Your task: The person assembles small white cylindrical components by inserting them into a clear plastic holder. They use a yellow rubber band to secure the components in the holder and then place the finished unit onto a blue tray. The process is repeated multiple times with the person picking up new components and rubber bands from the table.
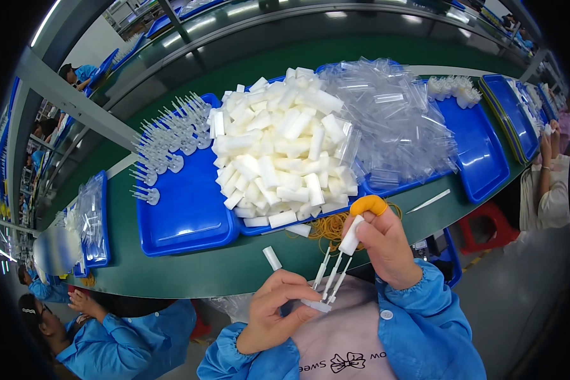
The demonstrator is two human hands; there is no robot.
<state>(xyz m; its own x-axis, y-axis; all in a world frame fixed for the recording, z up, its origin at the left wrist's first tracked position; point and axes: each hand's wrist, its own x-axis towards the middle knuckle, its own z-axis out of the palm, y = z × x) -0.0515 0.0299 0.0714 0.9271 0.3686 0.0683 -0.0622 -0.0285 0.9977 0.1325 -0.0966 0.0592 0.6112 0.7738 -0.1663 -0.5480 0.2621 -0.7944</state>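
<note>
Low in front of my body, my left hand [273, 313] pinches the pale base of a translucent plastic part with several upright prongs [329, 288]. My right hand [387, 244], an orange finger cot [368, 204] on its index finger, grips a white foam cylinder [351, 236] between thumb and finger. The cylinder's lower end meets the top of one prong; whether the prong is inside it I cannot tell. Another white cylinder [272, 258] lies on the green table [171, 275] just above my left hand. Beyond my hands rises a heap of white foam cylinders [278, 152].
Pronged parts [171, 136] stand in the blue tray [187, 231] at left. Clear plastic tubes [392, 123] fill a tray right of the heap. Yellow-brown rubber bands [326, 229] lie before it. A blue-sleeved co-worker [126, 335] sits at left; another person's arm [546, 161] shows at right.
</note>
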